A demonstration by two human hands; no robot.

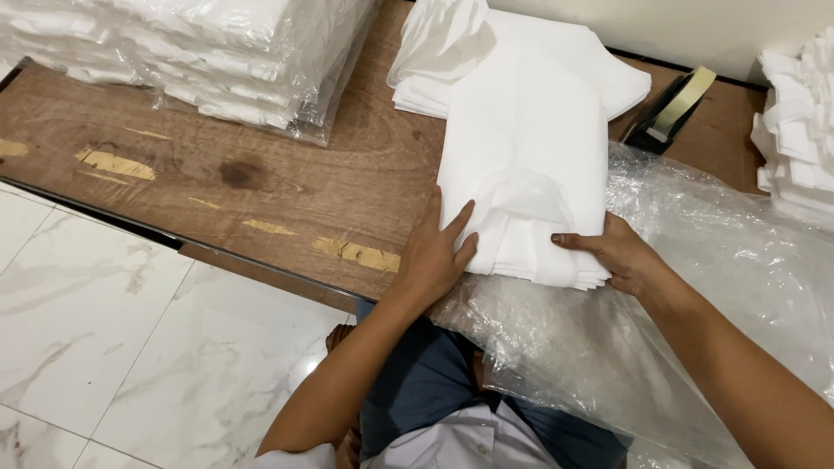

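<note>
The left hand [432,252] lies flat, fingers spread, against the near left side of a folded white cloth stack [526,165]; the right hand [612,254] pinches its near right corner, thumb on top. The stack sits at the worktop's [261,174] front edge, partly on a clear plastic bag [695,260]. With so light a grip, layers could slide on the slick film and splay over the edge.

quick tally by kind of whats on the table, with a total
stacks of folded white cloth: 4 (held stack, bagged stack, back stack, right-edge stack)
clear plastic bag, loose: 1
tape dispenser: 1
total: 6
</note>
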